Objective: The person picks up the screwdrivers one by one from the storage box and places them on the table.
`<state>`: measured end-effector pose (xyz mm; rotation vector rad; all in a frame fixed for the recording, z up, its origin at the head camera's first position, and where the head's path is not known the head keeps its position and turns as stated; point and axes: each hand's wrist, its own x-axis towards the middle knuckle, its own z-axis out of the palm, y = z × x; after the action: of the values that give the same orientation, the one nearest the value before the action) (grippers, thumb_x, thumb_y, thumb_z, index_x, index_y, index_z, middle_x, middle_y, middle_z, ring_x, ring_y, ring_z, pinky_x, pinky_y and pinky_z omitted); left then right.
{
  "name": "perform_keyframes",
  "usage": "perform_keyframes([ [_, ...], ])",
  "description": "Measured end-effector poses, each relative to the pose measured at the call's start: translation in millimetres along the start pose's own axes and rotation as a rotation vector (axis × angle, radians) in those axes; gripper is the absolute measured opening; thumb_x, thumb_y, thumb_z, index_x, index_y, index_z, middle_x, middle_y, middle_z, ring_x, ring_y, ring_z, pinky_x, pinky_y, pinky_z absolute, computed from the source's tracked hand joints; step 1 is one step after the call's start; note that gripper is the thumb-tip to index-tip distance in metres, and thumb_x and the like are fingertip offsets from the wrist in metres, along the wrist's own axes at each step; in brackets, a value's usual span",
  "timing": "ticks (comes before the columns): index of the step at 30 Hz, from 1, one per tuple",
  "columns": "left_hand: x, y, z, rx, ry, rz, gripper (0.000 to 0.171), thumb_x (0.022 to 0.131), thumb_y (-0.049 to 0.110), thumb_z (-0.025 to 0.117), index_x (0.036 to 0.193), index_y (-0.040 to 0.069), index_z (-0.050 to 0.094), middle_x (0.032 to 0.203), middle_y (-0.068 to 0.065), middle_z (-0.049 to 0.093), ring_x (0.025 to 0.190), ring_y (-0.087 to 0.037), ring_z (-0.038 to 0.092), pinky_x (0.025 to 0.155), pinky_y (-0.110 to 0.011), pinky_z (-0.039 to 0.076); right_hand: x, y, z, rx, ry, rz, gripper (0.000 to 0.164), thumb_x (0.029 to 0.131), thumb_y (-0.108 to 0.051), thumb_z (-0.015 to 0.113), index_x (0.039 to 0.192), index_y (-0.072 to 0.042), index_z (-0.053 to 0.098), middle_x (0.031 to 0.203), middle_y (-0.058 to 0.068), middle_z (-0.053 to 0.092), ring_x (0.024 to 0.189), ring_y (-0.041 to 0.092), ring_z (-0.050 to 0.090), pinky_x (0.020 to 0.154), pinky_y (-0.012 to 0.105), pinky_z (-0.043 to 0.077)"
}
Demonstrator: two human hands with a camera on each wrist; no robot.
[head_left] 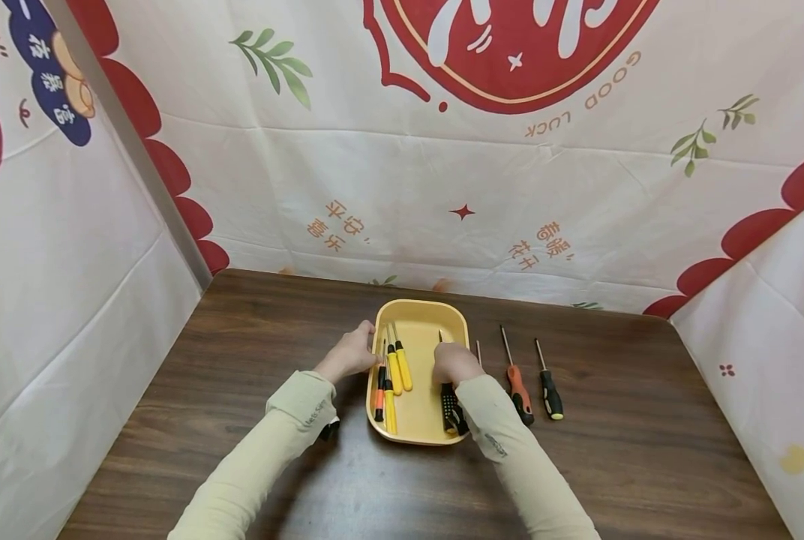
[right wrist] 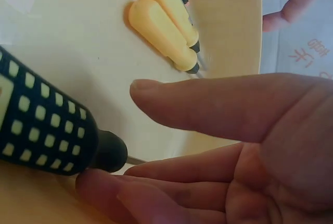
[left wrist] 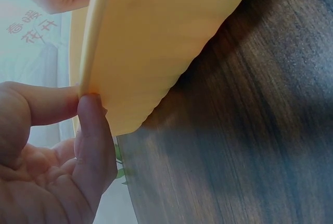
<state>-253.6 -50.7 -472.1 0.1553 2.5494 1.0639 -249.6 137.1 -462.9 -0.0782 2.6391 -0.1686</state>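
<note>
A yellow tray (head_left: 417,433) holds several screwdrivers. My left hand (head_left: 353,349) pinches its left rim between thumb and finger, as the left wrist view shows. My right hand (head_left: 456,363) is inside the tray on its right side. In the right wrist view, its thumb stands apart from the straight fingers, and a fingertip touches the underside of a black screwdriver handle with pale squares (right wrist: 49,117). On the tray's left lie screwdrivers with yellow handles (head_left: 403,369) and an orange-and-black one (head_left: 379,393). Another dark handle beside the black screwdriver is partly hidden by the right sleeve.
To the tray's right, a red-and-black screwdriver (head_left: 519,390) and a black one with a yellow end (head_left: 550,393) lie on the wooden table (head_left: 253,330). A further shaft (head_left: 478,352) shows beside the tray. A small black object (head_left: 330,430) sits by the left sleeve. Printed cloth hangs behind.
</note>
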Motion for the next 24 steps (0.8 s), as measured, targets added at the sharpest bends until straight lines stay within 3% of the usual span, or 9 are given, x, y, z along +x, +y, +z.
perform_keyframes([
  [6, 0.1, 0.9, -0.7, 0.004, -0.002, -0.002, 0.047, 0.079, 0.006, 0.066, 0.119, 0.005, 0.041, 0.084, -0.011, 0.056, 0.071, -0.019, 0.054, 0.061, -0.028, 0.046, 1.9, -2.2, 0.1, -0.044, -0.017, 0.018, 0.023, 0.064, -0.009, 0.076, 0.076, -0.005, 0.057, 0.074, 0.008, 0.053, 0.063, 0.020, 0.044, 0.055, 0.031, 0.039],
  [24, -1.5, 1.1, -1.4, -0.015, -0.006, 0.000, 0.047, 0.080, 0.007, 0.066, 0.120, 0.004, 0.041, 0.083, -0.011, 0.056, 0.070, -0.019, 0.054, 0.061, -0.028, 0.046, 2.4, -7.9, 3.3, -0.130, -0.038, 0.027, 0.020, 0.065, -0.008, 0.073, 0.075, -0.006, 0.056, 0.073, 0.011, 0.052, 0.061, 0.020, 0.043, 0.053, 0.032, 0.038],
])
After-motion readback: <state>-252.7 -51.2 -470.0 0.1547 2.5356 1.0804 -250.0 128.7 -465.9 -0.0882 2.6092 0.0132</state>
